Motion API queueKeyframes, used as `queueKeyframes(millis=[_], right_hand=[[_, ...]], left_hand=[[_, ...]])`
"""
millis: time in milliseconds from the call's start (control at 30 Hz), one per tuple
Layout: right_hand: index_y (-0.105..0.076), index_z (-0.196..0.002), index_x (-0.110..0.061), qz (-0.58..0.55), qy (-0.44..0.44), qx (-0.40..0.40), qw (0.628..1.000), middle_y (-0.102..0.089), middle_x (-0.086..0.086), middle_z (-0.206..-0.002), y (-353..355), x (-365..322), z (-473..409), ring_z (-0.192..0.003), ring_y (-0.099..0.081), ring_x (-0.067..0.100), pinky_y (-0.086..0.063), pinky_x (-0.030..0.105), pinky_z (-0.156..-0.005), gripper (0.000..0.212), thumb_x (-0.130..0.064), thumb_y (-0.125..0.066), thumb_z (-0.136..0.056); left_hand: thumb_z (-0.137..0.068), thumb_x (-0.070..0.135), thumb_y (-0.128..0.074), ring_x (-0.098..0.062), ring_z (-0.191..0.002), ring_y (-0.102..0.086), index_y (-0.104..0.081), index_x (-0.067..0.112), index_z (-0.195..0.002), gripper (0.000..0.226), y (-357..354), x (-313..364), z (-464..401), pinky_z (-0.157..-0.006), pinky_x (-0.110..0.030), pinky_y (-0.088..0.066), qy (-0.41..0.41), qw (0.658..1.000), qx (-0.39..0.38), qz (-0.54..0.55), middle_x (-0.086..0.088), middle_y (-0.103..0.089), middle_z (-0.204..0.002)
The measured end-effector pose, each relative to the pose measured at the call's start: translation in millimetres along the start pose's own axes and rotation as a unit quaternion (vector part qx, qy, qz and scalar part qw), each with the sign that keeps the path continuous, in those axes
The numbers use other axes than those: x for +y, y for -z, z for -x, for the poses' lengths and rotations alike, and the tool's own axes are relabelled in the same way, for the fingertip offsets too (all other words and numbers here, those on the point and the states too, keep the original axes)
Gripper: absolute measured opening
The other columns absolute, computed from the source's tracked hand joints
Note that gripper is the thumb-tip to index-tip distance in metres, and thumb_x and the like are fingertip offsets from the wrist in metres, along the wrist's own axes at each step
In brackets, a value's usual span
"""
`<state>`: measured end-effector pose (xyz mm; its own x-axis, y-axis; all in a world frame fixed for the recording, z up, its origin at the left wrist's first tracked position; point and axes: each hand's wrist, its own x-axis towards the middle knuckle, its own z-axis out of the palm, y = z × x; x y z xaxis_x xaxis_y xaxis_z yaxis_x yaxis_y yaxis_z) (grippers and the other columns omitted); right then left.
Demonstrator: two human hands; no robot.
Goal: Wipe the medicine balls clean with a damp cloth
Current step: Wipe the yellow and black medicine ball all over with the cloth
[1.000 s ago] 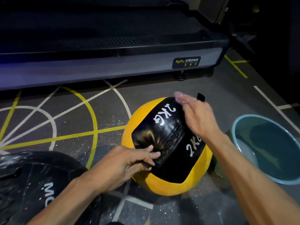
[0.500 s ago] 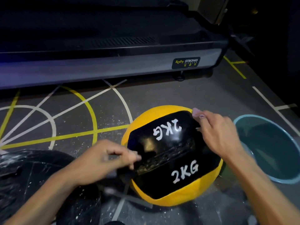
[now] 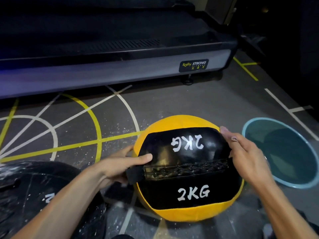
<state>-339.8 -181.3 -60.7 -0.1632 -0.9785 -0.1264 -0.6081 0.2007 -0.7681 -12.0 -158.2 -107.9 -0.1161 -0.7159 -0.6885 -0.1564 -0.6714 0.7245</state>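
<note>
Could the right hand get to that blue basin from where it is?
Probably yes. The right hand rests on the yellow and black ball, and the blue basin sits on the floor just beside it, nothing between them.

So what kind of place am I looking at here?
Most likely a gym floor. A yellow and black medicine ball marked 2KG is held between both hands, a grey-edged treadmill deck labelled Body Strong stands behind it, and the grey rubber floor carries yellow and white training lines.
</note>
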Motion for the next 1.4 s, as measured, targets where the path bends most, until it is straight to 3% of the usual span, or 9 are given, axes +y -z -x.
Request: queueKeyframes(millis=[67,167,333,433,533,633,867,1167,1400], right_hand=[[-0.069,-0.131,-0.033,-0.037,0.01,0.008,0.999,-0.058,-0.028,-0.137,0,3,2,-0.131,-0.051,-0.005,-0.03,-0.004,-0.092,0.033,-0.029,-0.044,-0.109],[-0.071,-0.129,-0.029,-0.103,0.022,0.031,0.994,-0.063,-0.027,-0.134,0,8,13,-0.13,-0.05,-0.01,-0.035,0.022,-0.113,0.033,-0.021,-0.048,-0.107],[-0.064,-0.138,-0.024,-0.186,0.053,0.061,0.979,-0.055,-0.02,-0.147,-35,40,64,-0.141,-0.044,0.0,-0.032,0.026,-0.12,0.042,-0.003,-0.044,-0.107],[-0.049,-0.149,-0.036,-0.178,0.017,0.062,0.982,-0.04,-0.028,-0.156,-72,60,88,-0.148,-0.031,-0.002,-0.026,0.031,-0.123,0.048,-0.011,-0.042,-0.108],[-0.032,-0.155,-0.047,-0.118,-0.03,0.097,0.988,-0.021,-0.031,-0.163,-88,65,83,-0.155,-0.009,0.0,-0.003,0.04,-0.129,0.052,-0.023,-0.036,-0.109],[-0.021,-0.155,-0.052,-0.102,-0.09,0.099,0.986,-0.009,-0.019,-0.169,-87,57,75,-0.157,0.008,0.009,0.013,0.023,-0.118,0.05,-0.031,-0.032,-0.111],[-0.027,-0.159,-0.002,0.05,0.271,0.138,0.951,-0.018,0.009,-0.17,-125,-11,95,-0.158,-0.013,0.027,-0.009,0.048,-0.128,0.058,-0.015,-0.035,-0.102],[-0.036,-0.155,-0.005,0.364,0.521,-0.037,0.771,-0.053,0.01,-0.151,-137,-4,95,-0.142,-0.042,0.025,-0.01,0.042,-0.128,0.068,-0.022,-0.051,-0.091],[-0.041,-0.152,0.001,0.161,0.32,0.176,0.917,-0.037,0.014,-0.161,-85,-16,50,-0.154,-0.028,0.028,-0.026,0.054,-0.123,0.056,-0.003,-0.048,-0.096]], left_hand=[[-0.048,0.05,-0.102,-0.035,-0.109,-0.072,-0.068,0.045,-0.121,0.081,-4,-1,0,-0.1,-0.066,-0.05,-0.025,0.999,-0.007,0.042,-0.004,-0.077,-0.113],[-0.061,0.033,-0.096,0.0,-0.103,-0.071,-0.068,0.043,-0.121,0.067,-1,4,10,-0.092,-0.034,-0.056,-0.092,0.995,-0.004,0.024,0.015,-0.076,-0.112],[-0.056,0.041,-0.101,0.021,-0.117,-0.051,-0.045,0.056,-0.141,0.102,27,9,29,-0.097,-0.019,-0.045,-0.193,0.977,0.045,-0.076,0.036,-0.058,-0.134],[-0.051,0.072,-0.089,0.01,-0.123,-0.047,-0.045,0.055,-0.136,0.097,26,8,27,-0.095,-0.026,-0.044,-0.203,0.972,0.09,-0.074,0.029,-0.048,-0.142],[-0.065,0.068,-0.082,-0.008,-0.129,-0.048,-0.042,0.052,-0.14,0.088,17,4,22,-0.092,-0.029,-0.043,-0.218,0.966,0.11,-0.09,0.024,-0.043,-0.147],[-0.066,0.065,-0.083,-0.011,-0.133,-0.048,-0.04,0.056,-0.142,0.088,14,2,24,-0.098,-0.035,-0.045,-0.225,0.963,0.098,-0.11,0.026,-0.043,-0.147],[-0.069,0.05,-0.088,-0.013,-0.142,-0.04,-0.028,0.065,-0.15,0.102,15,5,23,-0.116,-0.046,-0.04,-0.223,0.955,0.077,-0.178,0.025,-0.032,-0.158],[-0.071,0.046,-0.09,-0.016,-0.144,-0.022,0.001,0.073,-0.148,0.122,7,-1,25,-0.122,-0.05,-0.027,-0.275,0.882,0.066,-0.378,0.029,-0.013,-0.158],[-0.07,0.053,-0.09,-0.012,-0.147,-0.016,0.001,0.068,-0.152,0.123,-7,4,21,-0.123,-0.047,-0.025,-0.291,0.869,0.073,-0.394,0.03,-0.009,-0.159]])
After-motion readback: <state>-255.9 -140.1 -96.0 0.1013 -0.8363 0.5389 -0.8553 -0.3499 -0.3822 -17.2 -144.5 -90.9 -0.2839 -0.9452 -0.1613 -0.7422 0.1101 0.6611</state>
